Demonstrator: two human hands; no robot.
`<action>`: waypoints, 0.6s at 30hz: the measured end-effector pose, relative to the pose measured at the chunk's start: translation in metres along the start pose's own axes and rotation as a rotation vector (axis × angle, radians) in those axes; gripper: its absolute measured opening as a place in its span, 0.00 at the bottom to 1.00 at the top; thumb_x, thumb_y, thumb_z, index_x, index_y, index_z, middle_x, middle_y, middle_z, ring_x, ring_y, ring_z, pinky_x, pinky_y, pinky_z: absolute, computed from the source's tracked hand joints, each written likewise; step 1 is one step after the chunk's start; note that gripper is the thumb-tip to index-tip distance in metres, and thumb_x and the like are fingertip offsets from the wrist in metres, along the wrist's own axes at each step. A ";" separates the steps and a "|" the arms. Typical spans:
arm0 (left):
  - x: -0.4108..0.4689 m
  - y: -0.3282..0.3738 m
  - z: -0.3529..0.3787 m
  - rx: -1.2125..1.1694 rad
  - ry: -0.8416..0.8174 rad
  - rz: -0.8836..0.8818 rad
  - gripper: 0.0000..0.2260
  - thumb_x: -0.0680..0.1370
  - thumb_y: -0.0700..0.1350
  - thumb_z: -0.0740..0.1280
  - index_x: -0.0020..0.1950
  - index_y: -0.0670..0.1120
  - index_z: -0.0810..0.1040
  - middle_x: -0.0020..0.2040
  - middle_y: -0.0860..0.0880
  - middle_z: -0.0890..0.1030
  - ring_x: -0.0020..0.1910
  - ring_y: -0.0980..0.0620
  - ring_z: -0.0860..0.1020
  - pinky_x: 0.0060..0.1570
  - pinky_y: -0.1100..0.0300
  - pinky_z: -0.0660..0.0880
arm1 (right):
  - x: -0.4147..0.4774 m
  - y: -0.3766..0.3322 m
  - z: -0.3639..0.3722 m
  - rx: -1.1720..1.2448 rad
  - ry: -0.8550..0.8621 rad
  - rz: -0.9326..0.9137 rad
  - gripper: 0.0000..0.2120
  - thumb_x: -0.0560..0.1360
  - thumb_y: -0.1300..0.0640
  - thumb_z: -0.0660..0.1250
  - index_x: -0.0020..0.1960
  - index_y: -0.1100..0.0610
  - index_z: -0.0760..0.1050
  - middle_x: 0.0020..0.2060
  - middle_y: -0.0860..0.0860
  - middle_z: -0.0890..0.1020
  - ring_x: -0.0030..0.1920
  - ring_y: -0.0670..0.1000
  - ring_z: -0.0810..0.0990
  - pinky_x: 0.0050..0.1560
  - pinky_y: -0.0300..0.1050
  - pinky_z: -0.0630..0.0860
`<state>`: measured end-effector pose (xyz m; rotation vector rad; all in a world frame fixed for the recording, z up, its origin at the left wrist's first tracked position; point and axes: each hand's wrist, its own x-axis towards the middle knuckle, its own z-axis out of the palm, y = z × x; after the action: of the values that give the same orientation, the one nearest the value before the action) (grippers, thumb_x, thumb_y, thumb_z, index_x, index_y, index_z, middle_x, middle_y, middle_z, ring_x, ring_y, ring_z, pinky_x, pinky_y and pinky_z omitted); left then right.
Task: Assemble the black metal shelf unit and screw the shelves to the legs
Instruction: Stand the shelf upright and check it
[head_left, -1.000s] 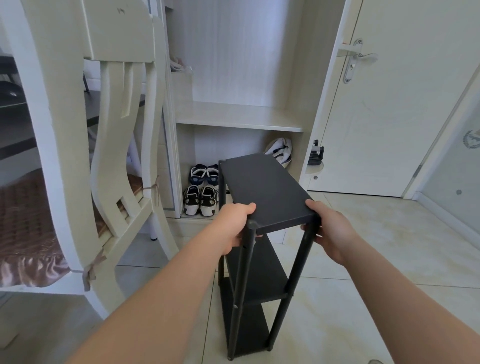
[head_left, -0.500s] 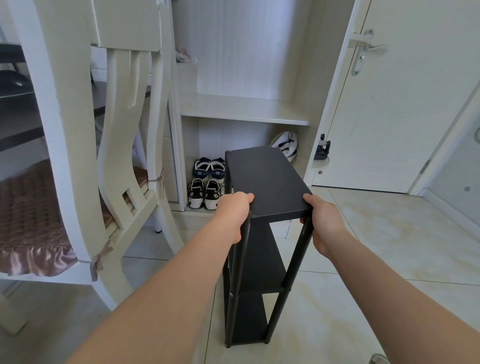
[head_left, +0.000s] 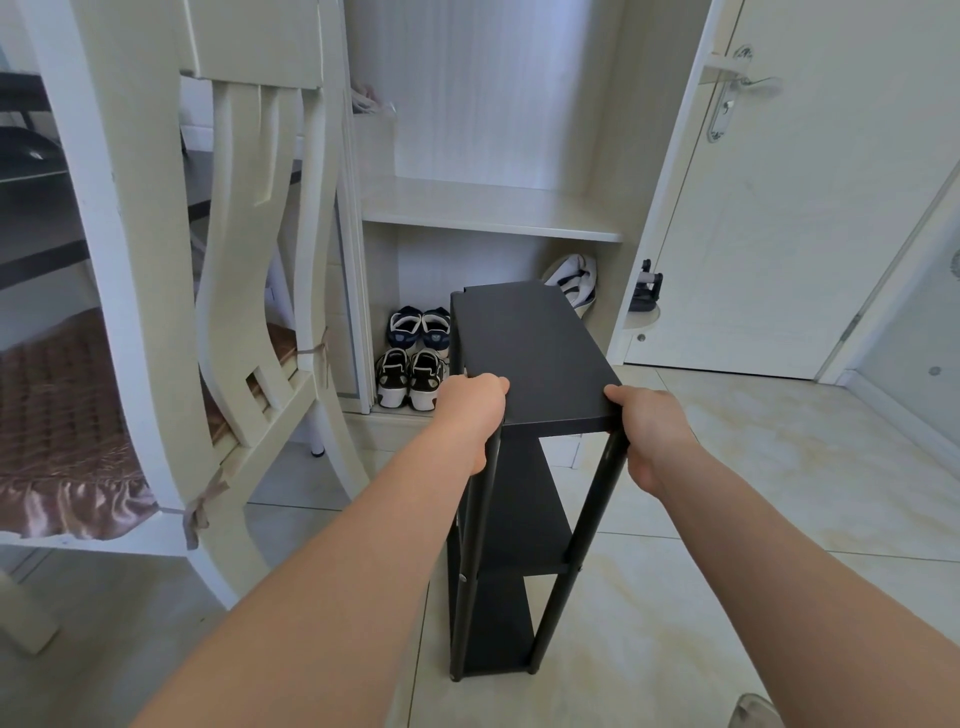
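Note:
The black metal shelf unit (head_left: 530, 358) stands upright on the tiled floor in front of me, with three shelves fixed between four round black legs. My left hand (head_left: 470, 410) grips the near left corner of the top shelf, thumb on top and fingers curled round the leg. At the near right corner, my right hand (head_left: 647, 428) grips the shelf edge and leg the same way. Lower shelves show between the near legs.
A cream wooden chair (head_left: 156, 291) with a brown cushion stands close on the left. Behind the unit is an open cupboard (head_left: 488, 213) with two pairs of shoes (head_left: 413, 358) on its floor. A white door (head_left: 779, 218) is at the right.
The shelf unit has moved slightly away from me and toward the cupboard, both hands keeping their grip on the top corners. It stands straighter than a second ago.

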<state>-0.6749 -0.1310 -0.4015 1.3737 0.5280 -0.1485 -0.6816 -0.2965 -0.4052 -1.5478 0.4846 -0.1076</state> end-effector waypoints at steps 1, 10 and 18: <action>-0.001 0.000 0.000 0.002 -0.002 0.000 0.20 0.79 0.43 0.65 0.71 0.47 0.70 0.59 0.45 0.78 0.60 0.42 0.76 0.61 0.49 0.73 | 0.000 0.000 0.000 -0.009 0.003 0.000 0.08 0.81 0.59 0.64 0.44 0.59 0.74 0.41 0.51 0.79 0.40 0.49 0.76 0.37 0.42 0.69; -0.006 -0.009 -0.001 -0.023 -0.014 0.096 0.15 0.79 0.44 0.65 0.66 0.47 0.75 0.56 0.49 0.80 0.54 0.46 0.78 0.62 0.49 0.75 | -0.003 0.001 -0.001 -0.040 0.022 0.000 0.12 0.80 0.58 0.64 0.44 0.66 0.71 0.41 0.53 0.76 0.40 0.53 0.72 0.40 0.44 0.68; -0.007 -0.014 -0.005 0.006 -0.083 0.173 0.08 0.80 0.44 0.63 0.58 0.52 0.77 0.54 0.51 0.82 0.53 0.47 0.81 0.51 0.50 0.80 | -0.004 0.006 -0.003 -0.023 0.015 -0.016 0.12 0.80 0.52 0.64 0.42 0.57 0.76 0.36 0.51 0.79 0.35 0.51 0.76 0.39 0.44 0.71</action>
<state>-0.6879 -0.1300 -0.4114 1.4065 0.3381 -0.0659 -0.6877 -0.2979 -0.4096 -1.5744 0.4870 -0.1266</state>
